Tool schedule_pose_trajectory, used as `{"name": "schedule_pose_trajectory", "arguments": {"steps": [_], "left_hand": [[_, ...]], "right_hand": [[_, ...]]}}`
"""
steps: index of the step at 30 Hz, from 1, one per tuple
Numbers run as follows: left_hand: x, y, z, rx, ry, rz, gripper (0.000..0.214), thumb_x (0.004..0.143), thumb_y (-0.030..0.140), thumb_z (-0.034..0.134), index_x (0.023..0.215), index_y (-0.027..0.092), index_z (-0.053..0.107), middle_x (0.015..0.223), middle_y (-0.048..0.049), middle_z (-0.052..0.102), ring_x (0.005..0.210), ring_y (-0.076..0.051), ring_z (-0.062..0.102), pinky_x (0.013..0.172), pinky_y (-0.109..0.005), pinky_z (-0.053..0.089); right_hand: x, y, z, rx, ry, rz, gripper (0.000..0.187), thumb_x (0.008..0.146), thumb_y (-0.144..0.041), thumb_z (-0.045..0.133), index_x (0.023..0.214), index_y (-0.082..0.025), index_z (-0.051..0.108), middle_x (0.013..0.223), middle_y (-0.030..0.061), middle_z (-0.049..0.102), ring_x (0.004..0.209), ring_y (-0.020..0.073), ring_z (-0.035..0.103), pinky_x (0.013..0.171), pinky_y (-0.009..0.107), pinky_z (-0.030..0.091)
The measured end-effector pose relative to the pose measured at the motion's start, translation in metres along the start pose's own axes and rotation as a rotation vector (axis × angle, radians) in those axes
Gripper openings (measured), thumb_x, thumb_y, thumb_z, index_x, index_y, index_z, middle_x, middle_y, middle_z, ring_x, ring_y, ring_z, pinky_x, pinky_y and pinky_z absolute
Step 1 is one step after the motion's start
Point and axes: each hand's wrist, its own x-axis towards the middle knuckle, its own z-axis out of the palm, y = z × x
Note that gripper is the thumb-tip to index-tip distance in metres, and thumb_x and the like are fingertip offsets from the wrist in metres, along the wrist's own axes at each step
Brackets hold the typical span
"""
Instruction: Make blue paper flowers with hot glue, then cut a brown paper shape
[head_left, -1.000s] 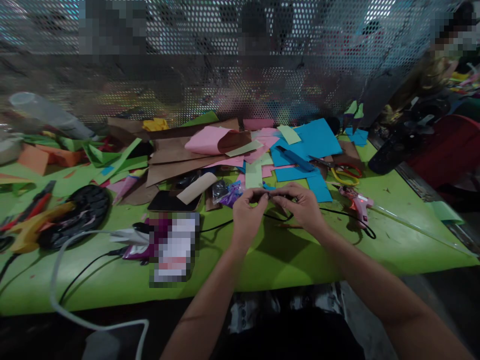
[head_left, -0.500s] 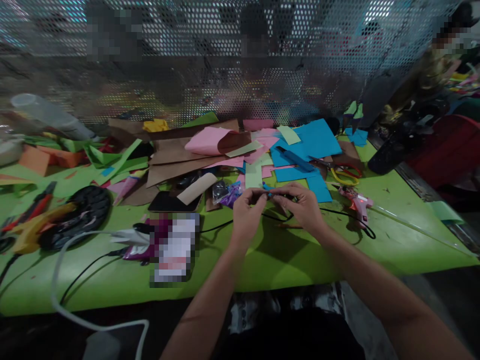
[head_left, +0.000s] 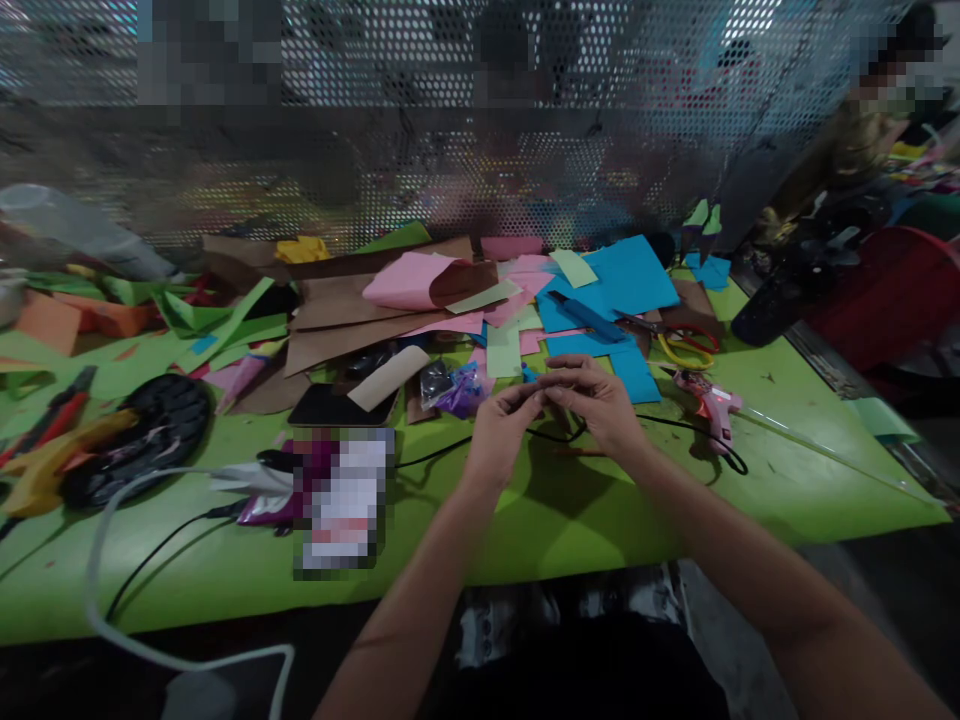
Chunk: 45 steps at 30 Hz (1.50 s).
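Left hand [head_left: 499, 430], right hand [head_left: 592, 400]: brought together over green table [head_left: 577, 550]; fingers narrowed to pinch. Small blue piece [head_left: 529, 374]: seen at fingertips, apparently held, largely hidden. Step, as judged: two-handed fingertip handling; steady pinch called for. Pink glue gun [head_left: 718, 404]: laid to right.

The light is dim, with pale dots glinting through the perforated metal screen [head_left: 420, 150] at 12 o'clock, a soft shadow on the green tabletop [head_left: 427, 490] at 5, pixelation at 8, and blur over the plastic bottle [head_left: 82, 232] near 9.
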Motion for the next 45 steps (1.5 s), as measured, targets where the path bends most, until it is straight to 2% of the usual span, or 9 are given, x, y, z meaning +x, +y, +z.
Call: {"name": "schedule_pose_trajectory", "arguments": {"steps": [3, 5, 7, 12, 24, 30, 35, 41, 45], "left_hand": [[0.0, 0.001, -0.001, -0.043, -0.034, -0.026, 0.032, 0.059, 0.041, 0.091, 0.078, 0.018, 0.081, 0.073, -0.0023, 0.074, 0.067, -0.011, 0.059, 0.069, -0.025, 0.05], [0.0, 0.001, -0.002, -0.09, -0.04, -0.057, 0.034, 0.055, 0.039, 0.094, 0.079, 0.019, 0.081, 0.076, -0.0016, 0.075, 0.067, -0.01, 0.058, 0.068, -0.023, 0.048], [0.0, 0.0, -0.002, -0.149, -0.055, -0.096, 0.037, 0.05, 0.038, 0.097, 0.076, 0.019, 0.08, 0.074, -0.0003, 0.074, 0.065, -0.008, 0.057, 0.066, -0.022, 0.048], [-0.002, 0.0, -0.002, -0.223, -0.12, -0.151, 0.043, 0.046, 0.041, 0.1, 0.076, 0.018, 0.078, 0.076, -0.0006, 0.073, 0.065, -0.008, 0.058, 0.064, -0.022, 0.048], [-0.003, -0.002, 0.0, -0.21, -0.128, -0.13, 0.042, 0.052, 0.042, 0.097, 0.075, 0.018, 0.07, 0.072, 0.0014, 0.066, 0.065, -0.009, 0.057, 0.064, -0.023, 0.048], [0.0, -0.005, -0.004, -0.209, -0.072, -0.12, 0.041, 0.056, 0.042, 0.094, 0.075, 0.017, 0.069, 0.073, 0.001, 0.065, 0.062, -0.007, 0.053, 0.06, -0.02, 0.045], [0.002, -0.005, -0.004, -0.161, -0.021, -0.096, 0.038, 0.057, 0.04, 0.093, 0.075, 0.017, 0.069, 0.071, 0.001, 0.063, 0.062, -0.008, 0.052, 0.059, -0.021, 0.044], [0.002, -0.004, -0.002, -0.097, 0.009, -0.054, 0.034, 0.056, 0.038, 0.091, 0.072, 0.018, 0.07, 0.07, 0.0019, 0.063, 0.062, -0.008, 0.05, 0.061, -0.022, 0.043], [0.002, -0.004, -0.002, -0.083, 0.017, -0.051, 0.032, 0.056, 0.037, 0.091, 0.074, 0.018, 0.073, 0.069, 0.0012, 0.065, 0.062, -0.009, 0.05, 0.061, -0.023, 0.042]], "right_hand": [[0.0, 0.002, 0.0, 0.103, -0.006, 0.044, 0.025, 0.073, -0.038, 0.085, 0.097, -0.031, 0.083, 0.109, 0.0031, 0.067, 0.095, 0.0178, 0.062, 0.082, 0.032, 0.053], [0.001, 0.003, 0.0, 0.172, -0.031, 0.118, 0.037, 0.071, -0.038, 0.087, 0.107, -0.031, 0.08, 0.093, 0.0001, 0.066, 0.076, 0.0134, 0.058, 0.068, 0.027, 0.05], [0.001, 0.003, -0.001, 0.229, -0.069, 0.196, 0.048, 0.068, -0.038, 0.088, 0.114, -0.028, 0.077, 0.079, -0.0027, 0.061, 0.067, 0.0117, 0.054, 0.059, 0.024, 0.045], [0.0, 0.004, -0.002, 0.307, -0.145, 0.255, 0.054, 0.066, -0.04, 0.091, 0.116, -0.027, 0.076, 0.08, -0.0022, 0.062, 0.066, 0.0109, 0.055, 0.056, 0.023, 0.044], [0.0, 0.001, 0.0, 0.351, -0.125, 0.31, 0.056, 0.063, -0.045, 0.092, 0.113, -0.024, 0.075, 0.075, -0.0035, 0.061, 0.055, 0.0088, 0.048, 0.046, 0.022, 0.035], [0.0, 0.0, 0.0, 0.303, -0.034, 0.246, 0.048, 0.066, -0.051, 0.089, 0.104, -0.025, 0.075, 0.073, -0.0019, 0.064, 0.061, 0.0125, 0.054, 0.054, 0.026, 0.043], [-0.001, -0.002, 0.001, 0.169, 0.011, 0.182, 0.044, 0.065, -0.056, 0.088, 0.093, -0.025, 0.074, 0.068, -0.0029, 0.061, 0.058, 0.0121, 0.051, 0.052, 0.026, 0.041], [-0.004, -0.006, 0.002, -0.054, 0.066, -0.034, 0.027, 0.073, -0.045, 0.086, 0.087, -0.024, 0.077, 0.096, 0.0031, 0.068, 0.073, 0.014, 0.059, 0.066, 0.029, 0.048], [-0.006, -0.009, 0.002, -0.185, 0.075, -0.143, 0.013, 0.081, -0.034, 0.081, 0.087, -0.024, 0.078, 0.093, 0.0043, 0.069, 0.078, 0.0166, 0.061, 0.069, 0.031, 0.048]]}}
